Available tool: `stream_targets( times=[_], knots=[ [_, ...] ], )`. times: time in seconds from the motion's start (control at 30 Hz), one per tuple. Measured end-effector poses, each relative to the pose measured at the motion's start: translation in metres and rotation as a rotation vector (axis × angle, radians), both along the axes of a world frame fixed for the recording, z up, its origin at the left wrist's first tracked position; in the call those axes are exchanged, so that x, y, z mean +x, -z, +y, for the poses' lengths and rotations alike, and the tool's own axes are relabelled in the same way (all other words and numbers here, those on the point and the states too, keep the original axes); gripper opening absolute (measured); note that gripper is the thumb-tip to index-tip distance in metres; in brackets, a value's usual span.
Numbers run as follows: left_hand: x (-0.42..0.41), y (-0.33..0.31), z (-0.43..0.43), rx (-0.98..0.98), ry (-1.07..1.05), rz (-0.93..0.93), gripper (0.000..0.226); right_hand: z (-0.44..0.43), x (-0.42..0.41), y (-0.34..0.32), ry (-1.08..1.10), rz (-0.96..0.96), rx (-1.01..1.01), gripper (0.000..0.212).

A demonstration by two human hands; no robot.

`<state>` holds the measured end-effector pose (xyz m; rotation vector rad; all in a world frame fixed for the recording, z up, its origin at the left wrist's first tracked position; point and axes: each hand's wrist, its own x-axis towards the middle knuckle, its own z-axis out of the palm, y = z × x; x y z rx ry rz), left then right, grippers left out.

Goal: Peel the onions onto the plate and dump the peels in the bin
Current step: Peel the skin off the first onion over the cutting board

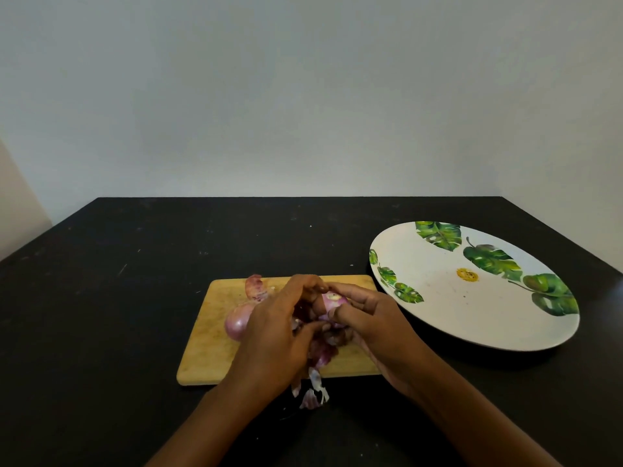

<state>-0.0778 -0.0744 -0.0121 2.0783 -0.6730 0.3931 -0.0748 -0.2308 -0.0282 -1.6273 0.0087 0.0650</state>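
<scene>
Two hands grip one onion, another onion beside

Two bare forearms show, no sleeve, watch or bracelet on either as far as the lower edge allows. The left hand and right hand, both seen above the wooden cutting board, seem to carry no rings, though the curled fingers are blurred.

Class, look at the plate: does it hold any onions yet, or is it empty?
Empty. The plate shows only its leaf print and a yellow spot; the onion is in both hands over the board.
</scene>
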Motion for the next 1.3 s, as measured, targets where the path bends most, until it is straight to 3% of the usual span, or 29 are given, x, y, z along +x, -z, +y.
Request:
stream_targets(
  times=[0.2,0.43,0.5,0.57,0.67,0.77,0.87,1.0,1.1,1.3],
  knots=[
    [-0.002,0.0,-0.001,-0.032,0.032,0.076,0.046,-0.001,-0.004,-0.002,0.018,-0.023,-0.076,0.039],
    [-0.005,-0.004,-0.004,-0.027,0.05,0.005,0.054,0.0,-0.004,-0.003,0.019,0.065,0.035,0.039],
    [-0.004,-0.002,-0.004,-0.024,0.041,-0.031,0.055,0.001,-0.003,-0.003,-0.006,0.11,0.137,0.035],
    [-0.003,0.001,-0.004,-0.027,0.026,-0.068,0.052,0.001,-0.004,-0.005,-0.025,0.146,0.286,0.015],
    [-0.002,0.004,-0.004,-0.054,-0.007,-0.094,0.045,-0.002,-0.005,-0.009,0.016,0.224,0.539,0.021],
    [-0.002,0.005,-0.005,-0.139,-0.009,-0.093,0.036,-0.003,-0.003,-0.011,0.033,0.296,0.698,0.011],
    [0.002,0.005,-0.004,-0.214,-0.044,-0.108,0.031,-0.003,-0.002,-0.012,0.032,0.327,0.796,0.039],
    [0.009,0.006,0.002,-0.245,-0.136,-0.123,0.025,-0.006,-0.002,-0.016,0.026,0.339,0.831,0.033],
    [0.01,0.008,0.002,-0.195,-0.158,-0.094,0.033,-0.007,-0.002,-0.014,0.041,0.34,0.807,0.034],
    [0.007,0.009,-0.002,-0.116,-0.119,-0.172,0.026,-0.002,-0.007,-0.016,0.01,0.289,0.616,0.04]
  ],
)
